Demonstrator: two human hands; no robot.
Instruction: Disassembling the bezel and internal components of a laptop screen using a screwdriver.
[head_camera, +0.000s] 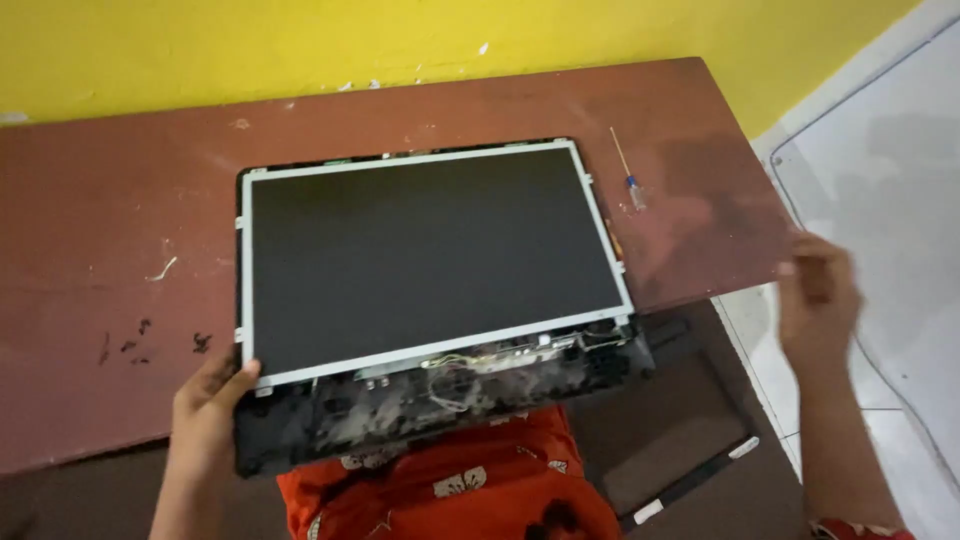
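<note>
A bare laptop screen panel (430, 255) with a silver metal frame lies in its black back cover on a reddish-brown table (110, 220). Loose wires and a dusty hinge area (450, 385) show along its near edge. My left hand (212, 400) grips the panel's near left corner, thumb on the frame. My right hand (818, 290) is raised off the table's right edge, blurred, fingers apart and holding nothing that I can see.
A small screwdriver (628, 172) with a blue and clear handle lies right of the screen. A black bezel strip (700, 470) lies lower right, below the table edge. A yellow wall is behind; white floor tiles at right. Orange patterned cloth (450, 485) covers my lap.
</note>
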